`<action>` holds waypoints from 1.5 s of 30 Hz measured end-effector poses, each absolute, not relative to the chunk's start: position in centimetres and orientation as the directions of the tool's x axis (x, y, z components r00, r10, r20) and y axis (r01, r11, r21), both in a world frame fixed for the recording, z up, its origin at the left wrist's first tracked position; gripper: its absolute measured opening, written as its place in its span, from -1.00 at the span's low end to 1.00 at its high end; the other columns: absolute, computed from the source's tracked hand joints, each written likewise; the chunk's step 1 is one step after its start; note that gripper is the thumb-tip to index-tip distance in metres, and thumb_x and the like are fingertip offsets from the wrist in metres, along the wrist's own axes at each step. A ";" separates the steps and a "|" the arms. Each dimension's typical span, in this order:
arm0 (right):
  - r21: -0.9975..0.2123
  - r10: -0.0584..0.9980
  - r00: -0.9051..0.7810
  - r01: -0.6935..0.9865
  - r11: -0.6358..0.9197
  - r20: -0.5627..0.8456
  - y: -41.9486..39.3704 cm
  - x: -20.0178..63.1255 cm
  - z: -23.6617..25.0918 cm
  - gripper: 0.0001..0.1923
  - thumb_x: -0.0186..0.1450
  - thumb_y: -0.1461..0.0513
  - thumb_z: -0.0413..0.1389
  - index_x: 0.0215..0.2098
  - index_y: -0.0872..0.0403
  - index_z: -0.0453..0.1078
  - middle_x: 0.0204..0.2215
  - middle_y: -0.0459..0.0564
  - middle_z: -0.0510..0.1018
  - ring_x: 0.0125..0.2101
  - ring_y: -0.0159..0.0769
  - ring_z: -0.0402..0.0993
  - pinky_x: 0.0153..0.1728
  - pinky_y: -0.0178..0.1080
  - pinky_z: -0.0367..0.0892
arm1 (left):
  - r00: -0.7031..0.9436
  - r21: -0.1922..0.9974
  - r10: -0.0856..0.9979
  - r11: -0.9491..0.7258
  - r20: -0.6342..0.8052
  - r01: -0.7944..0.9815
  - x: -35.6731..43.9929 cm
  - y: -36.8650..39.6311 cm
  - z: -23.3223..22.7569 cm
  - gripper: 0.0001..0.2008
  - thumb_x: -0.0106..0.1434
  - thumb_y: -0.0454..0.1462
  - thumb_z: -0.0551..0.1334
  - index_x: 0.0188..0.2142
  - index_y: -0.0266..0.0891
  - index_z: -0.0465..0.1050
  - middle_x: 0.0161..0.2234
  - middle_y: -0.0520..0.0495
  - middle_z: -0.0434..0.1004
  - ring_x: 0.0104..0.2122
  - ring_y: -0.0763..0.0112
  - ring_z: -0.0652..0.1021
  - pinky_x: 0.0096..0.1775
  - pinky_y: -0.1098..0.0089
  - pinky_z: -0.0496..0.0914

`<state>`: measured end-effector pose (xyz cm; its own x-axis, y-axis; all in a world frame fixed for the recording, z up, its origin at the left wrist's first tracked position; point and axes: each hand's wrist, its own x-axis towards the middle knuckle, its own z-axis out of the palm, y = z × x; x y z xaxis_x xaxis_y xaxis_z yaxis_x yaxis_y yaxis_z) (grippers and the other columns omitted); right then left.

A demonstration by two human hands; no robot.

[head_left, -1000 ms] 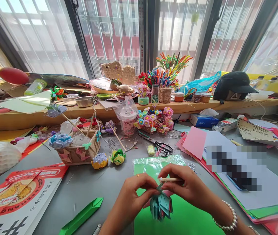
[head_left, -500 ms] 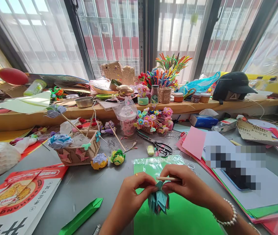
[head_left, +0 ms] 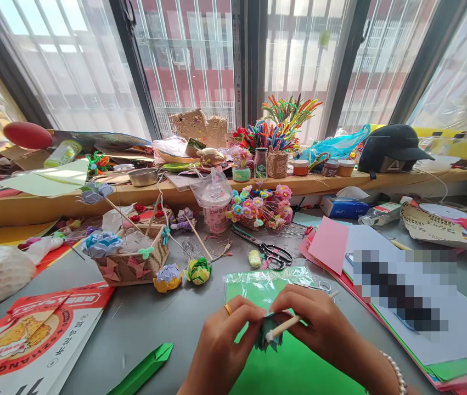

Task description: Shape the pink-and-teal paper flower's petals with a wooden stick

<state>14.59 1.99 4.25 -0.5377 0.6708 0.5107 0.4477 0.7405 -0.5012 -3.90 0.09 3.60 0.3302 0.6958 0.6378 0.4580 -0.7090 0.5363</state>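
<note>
A blue-green folded paper flower (head_left: pixel 262 341) is pinched between my two hands above a green sheet pack (head_left: pixel 294 367). My left hand (head_left: pixel 227 337) grips the flower's left edge with thumb and forefinger, a gold ring on one finger. My right hand (head_left: pixel 324 315) is closed on the flower's right side and also keeps a thin wooden stick (head_left: pixel 286 325) in its fingers. The stick slants across the front of the flower, its whitish end toward my left hand. Whether that end touches the flower I cannot tell. My fingers hide part of the petals.
A folded green paper strip (head_left: pixel 145 370) lies at front left, near a printed paper bag (head_left: pixel 44 340). Black scissors (head_left: pixel 274 252) lie beyond the green pack. A cardboard box (head_left: pixel 128 269) with paper flowers stands left; stacked coloured paper (head_left: pixel 414 285) is at right.
The flower has been tipped and raised slightly, so fewer hanging petals show. The stick has swung from nearly level to slanting, its whitish end now lower, in front of the flower.
</note>
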 end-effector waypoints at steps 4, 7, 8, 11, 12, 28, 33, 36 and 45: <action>-0.390 0.544 -0.497 0.385 0.837 0.676 1.7 14.4 3.9 -0.88 0.28 0.34 -0.02 -0.31 0.10 0.36 -0.44 0.02 0.54 -0.44 -0.34 0.46 -0.45 -0.36 0.33 | 0.336 0.441 0.610 -0.771 0.717 0.459 -4.0 -0.1 3.2 -0.80 0.14 -0.51 0.16 -0.30 -0.22 0.37 -0.39 -0.07 0.52 -0.36 0.46 0.55 -0.30 0.54 0.44; -0.272 0.449 -0.472 0.396 0.877 0.759 1.3 14.3 3.9 -0.85 0.29 0.36 -0.01 -0.21 0.10 0.34 -0.36 0.06 0.57 -0.37 -0.33 0.50 -0.38 -0.36 0.36 | 0.346 0.339 0.547 -0.793 0.762 0.506 -4.2 -0.4 2.8 -0.74 0.14 -0.51 0.16 -0.20 -0.21 0.36 -0.30 -0.11 0.53 -0.26 0.40 0.55 -0.20 0.47 0.43; -0.246 0.429 -0.473 0.400 0.883 0.770 1.1 14.3 4.0 -0.84 0.29 0.37 -0.02 -0.18 0.11 0.34 -0.33 0.07 0.57 -0.34 -0.33 0.51 -0.36 -0.36 0.37 | 0.353 0.302 0.528 -0.794 0.772 0.527 -4.3 -0.5 2.7 -0.71 0.14 -0.51 0.17 -0.16 -0.21 0.36 -0.27 -0.13 0.54 -0.24 0.39 0.55 -0.18 0.47 0.43; -0.225 0.403 -0.504 0.378 0.898 0.764 0.9 14.5 4.5 -0.80 0.31 0.37 -0.03 -0.12 0.12 0.32 -0.23 0.09 0.56 -0.25 -0.34 0.50 -0.28 -0.36 0.38 | 0.380 0.219 0.483 -0.799 0.789 0.561 -4.6 -0.5 2.4 -0.66 0.13 -0.51 0.17 -0.11 -0.21 0.34 -0.21 -0.16 0.54 -0.15 0.34 0.52 -0.15 0.43 0.43; -0.223 0.397 -0.511 0.368 0.903 0.762 0.9 14.5 4.6 -0.80 0.31 0.36 -0.03 -0.11 0.13 0.32 -0.22 0.09 0.56 -0.23 -0.35 0.49 -0.26 -0.37 0.39 | 0.388 0.195 0.460 -0.808 0.798 0.556 -4.6 -0.5 2.4 -0.66 0.14 -0.51 0.16 -0.10 -0.21 0.34 -0.20 -0.16 0.54 -0.12 0.33 0.51 -0.14 0.40 0.43; 0.081 0.196 -0.491 0.486 0.871 0.849 0.4 14.5 4.5 -0.69 0.36 0.37 -0.16 -0.23 0.26 0.43 -0.31 0.13 0.60 -0.37 -0.33 0.53 -0.48 -0.34 0.38 | 0.372 0.237 0.411 -0.871 0.832 0.431 -4.5 -0.2 3.1 -0.78 0.20 -0.50 0.13 -0.15 -0.41 0.38 -0.22 -0.18 0.54 -0.12 0.46 0.48 -0.08 0.50 0.37; 0.125 0.181 -0.513 0.506 0.854 0.839 0.2 14.6 4.7 -0.61 0.39 0.36 -0.24 -0.22 0.24 0.43 -0.30 0.12 0.60 -0.35 -0.33 0.52 -0.47 -0.32 0.37 | 0.471 0.094 0.362 -0.861 0.804 0.500 -5.3 -0.7 3.0 -0.74 0.29 -0.42 0.03 -0.07 -0.42 0.36 -0.15 -0.23 0.52 -0.02 0.35 0.42 -0.05 0.39 0.37; 0.114 0.204 -0.549 0.489 0.865 0.810 0.2 14.9 5.5 -0.65 0.38 0.35 -0.19 -0.24 0.23 0.45 -0.30 0.10 0.60 -0.34 -0.35 0.52 -0.42 -0.35 0.39 | 0.517 -0.050 0.278 -0.845 0.809 0.532 -5.4 -1.1 3.3 -0.69 0.32 -0.41 -0.05 -0.05 -0.46 0.36 -0.13 -0.25 0.51 0.04 0.26 0.37 -0.03 0.33 0.37; 0.106 0.212 -0.561 0.480 0.871 0.800 0.7 15.2 5.7 -0.65 0.38 0.37 -0.20 -0.20 0.28 0.43 -0.36 0.14 0.59 -0.46 -0.31 0.50 -0.52 -0.31 0.39 | 0.527 0.018 0.335 -0.856 0.781 0.517 -5.1 -0.7 2.8 -0.69 0.27 -0.46 0.02 0.01 -0.47 0.30 -0.07 -0.26 0.45 0.05 0.24 0.34 0.00 0.29 0.35</action>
